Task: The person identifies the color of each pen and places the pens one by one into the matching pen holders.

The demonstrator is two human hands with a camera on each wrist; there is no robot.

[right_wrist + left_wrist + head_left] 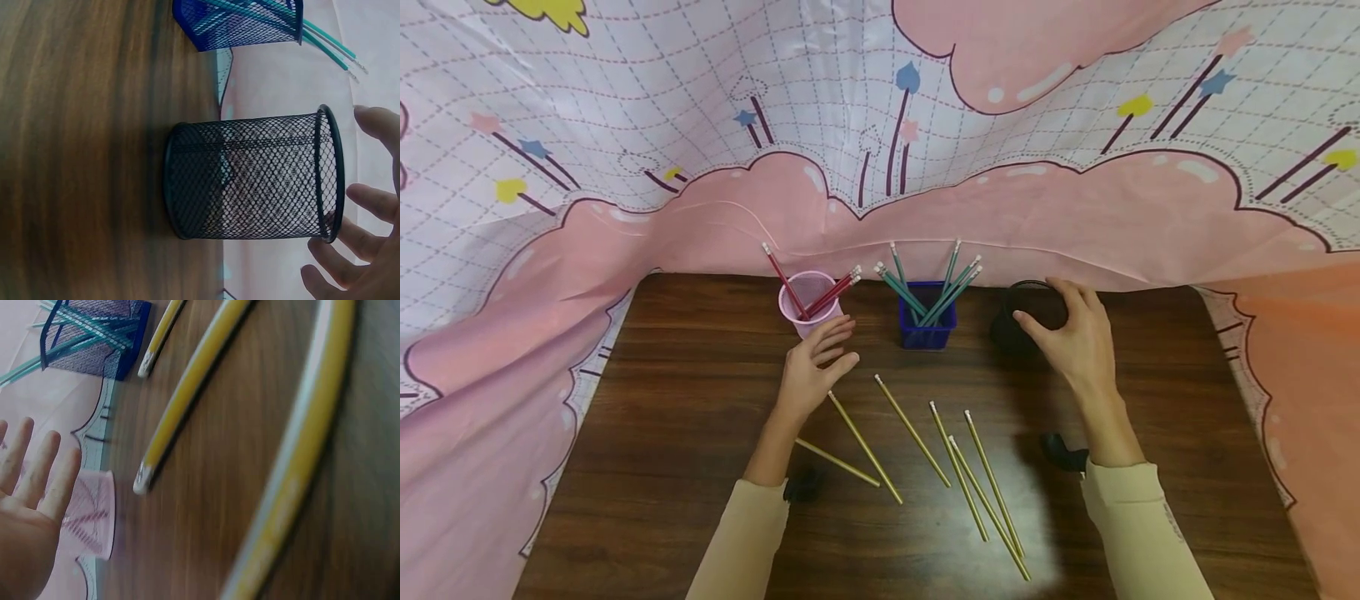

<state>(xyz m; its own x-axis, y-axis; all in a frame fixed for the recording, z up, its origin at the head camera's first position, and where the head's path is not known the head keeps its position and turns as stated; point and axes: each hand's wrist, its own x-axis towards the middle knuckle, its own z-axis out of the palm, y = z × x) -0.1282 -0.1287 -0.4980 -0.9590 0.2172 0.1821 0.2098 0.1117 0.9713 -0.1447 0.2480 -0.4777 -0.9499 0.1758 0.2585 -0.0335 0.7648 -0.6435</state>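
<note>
My right hand [1078, 337] is at the black mesh pencil cup [256, 178], which stands upright. Its thumb and fingers spread to either side of the cup's rim, fingertips right at it in the right wrist view. My left hand [812, 371] holds nothing, its fingers loosely extended just in front of the pink mesh cup [808, 323]. Red pencils [782, 279] lean inside that pink cup. Several yellow pencils [910, 429] with white eraser ends lie on the table between and below the hands.
A square blue mesh cup [927, 335] with several green pencils [955, 292] stands between the pink and black cups. The dark wooden table [700, 358] ends at a patterned pink and white cloth [1000, 221] hanging behind the cups and along both sides.
</note>
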